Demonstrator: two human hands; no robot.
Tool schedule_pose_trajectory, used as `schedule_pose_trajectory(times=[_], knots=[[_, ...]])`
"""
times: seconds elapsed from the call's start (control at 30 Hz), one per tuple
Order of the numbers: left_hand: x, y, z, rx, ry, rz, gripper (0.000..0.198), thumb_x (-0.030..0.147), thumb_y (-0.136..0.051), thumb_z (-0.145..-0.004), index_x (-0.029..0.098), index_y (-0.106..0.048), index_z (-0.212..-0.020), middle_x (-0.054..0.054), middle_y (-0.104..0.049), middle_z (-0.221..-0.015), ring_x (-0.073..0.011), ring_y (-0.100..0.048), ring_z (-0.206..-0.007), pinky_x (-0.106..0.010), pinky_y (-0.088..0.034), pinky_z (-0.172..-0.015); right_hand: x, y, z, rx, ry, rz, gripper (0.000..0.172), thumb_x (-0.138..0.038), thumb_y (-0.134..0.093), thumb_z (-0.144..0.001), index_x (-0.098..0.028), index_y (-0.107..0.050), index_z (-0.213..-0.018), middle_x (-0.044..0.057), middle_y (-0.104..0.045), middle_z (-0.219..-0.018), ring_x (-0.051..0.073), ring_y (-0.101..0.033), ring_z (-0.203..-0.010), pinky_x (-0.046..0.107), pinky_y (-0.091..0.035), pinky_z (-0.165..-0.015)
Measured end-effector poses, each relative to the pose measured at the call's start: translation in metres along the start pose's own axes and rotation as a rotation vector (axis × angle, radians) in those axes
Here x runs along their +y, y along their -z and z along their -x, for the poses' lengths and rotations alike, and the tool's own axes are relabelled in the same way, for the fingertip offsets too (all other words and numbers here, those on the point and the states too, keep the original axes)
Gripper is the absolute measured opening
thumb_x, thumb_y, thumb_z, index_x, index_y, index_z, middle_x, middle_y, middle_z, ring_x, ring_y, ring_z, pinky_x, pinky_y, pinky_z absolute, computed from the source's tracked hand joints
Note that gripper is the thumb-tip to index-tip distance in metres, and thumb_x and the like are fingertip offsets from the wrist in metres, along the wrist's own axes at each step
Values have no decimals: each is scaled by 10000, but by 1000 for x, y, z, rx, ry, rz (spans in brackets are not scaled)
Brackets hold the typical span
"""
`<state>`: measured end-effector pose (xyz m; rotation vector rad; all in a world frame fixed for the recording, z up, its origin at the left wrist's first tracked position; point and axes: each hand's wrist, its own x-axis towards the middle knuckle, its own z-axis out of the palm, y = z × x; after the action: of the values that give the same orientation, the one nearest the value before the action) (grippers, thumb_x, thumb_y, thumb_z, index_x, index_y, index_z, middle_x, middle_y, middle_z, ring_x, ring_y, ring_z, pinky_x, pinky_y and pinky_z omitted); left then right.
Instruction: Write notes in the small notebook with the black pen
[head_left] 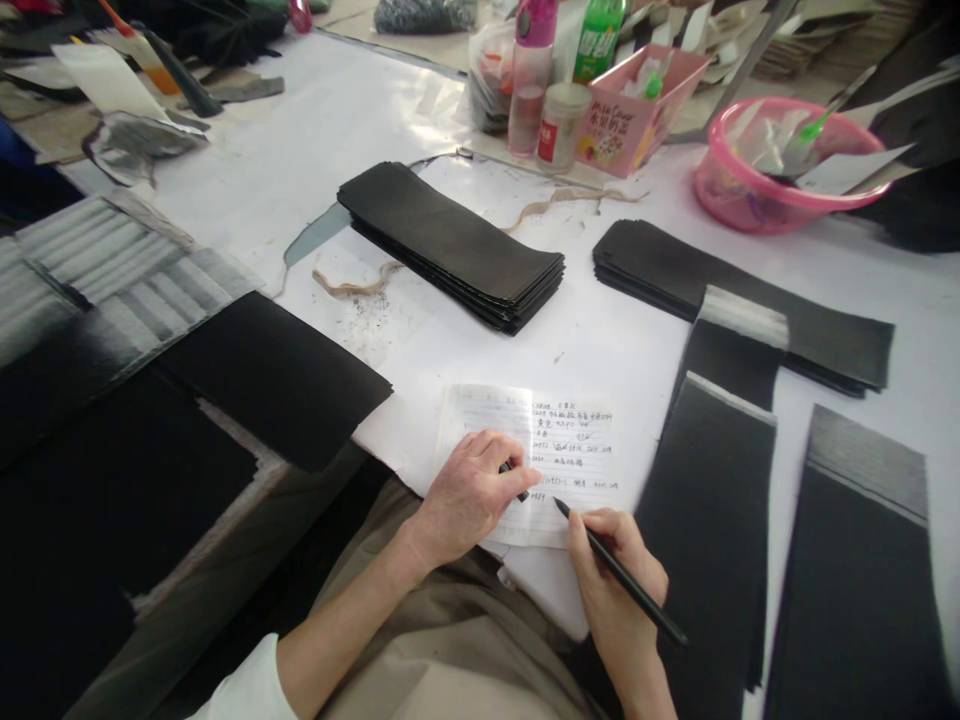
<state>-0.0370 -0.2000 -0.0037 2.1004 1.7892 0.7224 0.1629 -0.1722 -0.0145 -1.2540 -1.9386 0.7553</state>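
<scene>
An open notebook [577,450] with handwritten lines lies at the table's front edge. My right hand [619,575] is closed round a black pen [630,580], its tip at the lower part of the right page. My left hand [472,490] rests on the left page near the fold, thumb and fingers pinching a small black object [514,480], probably a pen cap. Beyond the notebook lies a stack of black pieces [450,240]; another black stack [750,300] is at the right.
Long black pieces [712,520] lie right of the notebook, and more black sheets [277,375] at the left. At the back are a pink basin [787,205], a pink box [630,120], a jar [561,125] and bottles [531,90].
</scene>
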Motion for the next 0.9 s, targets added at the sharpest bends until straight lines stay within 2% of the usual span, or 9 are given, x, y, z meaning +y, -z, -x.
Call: schedule_pose_trajectory(times=[0.37, 0.57, 0.9], knots=[[-1, 0, 0, 0, 8, 9, 252, 102, -522, -918, 253, -645, -1077, -38, -546, -1010, -207, -474, -993, -372, -410, -867, -2, 2, 2, 19, -13, 23, 200, -331, -614, -931, -200, -577, -784, -38, -607, -671, 108, -557, -509, 231, -416, -533], [0, 0, 0, -6, 7, 3, 244, 114, -512, -929, 252, -646, -1079, -41, -546, -1009, -209, -472, -993, -375, -410, -875, -2, 1, 2, 48, -89, 11, 220, -347, -632, -921, -199, -567, -772, -34, -600, -651, 119, -562, -514, 233, -417, -531], [0, 0, 0, -8, 9, 11, 216, 135, -525, -934, 246, -649, -1071, -37, -541, -1009, -208, -471, -996, -375, -407, -882, 1, 1, 3, 24, -24, 0, 204, -308, -631, -931, -198, -560, -775, -46, -585, -670, 92, -543, -517, 216, -400, -528]])
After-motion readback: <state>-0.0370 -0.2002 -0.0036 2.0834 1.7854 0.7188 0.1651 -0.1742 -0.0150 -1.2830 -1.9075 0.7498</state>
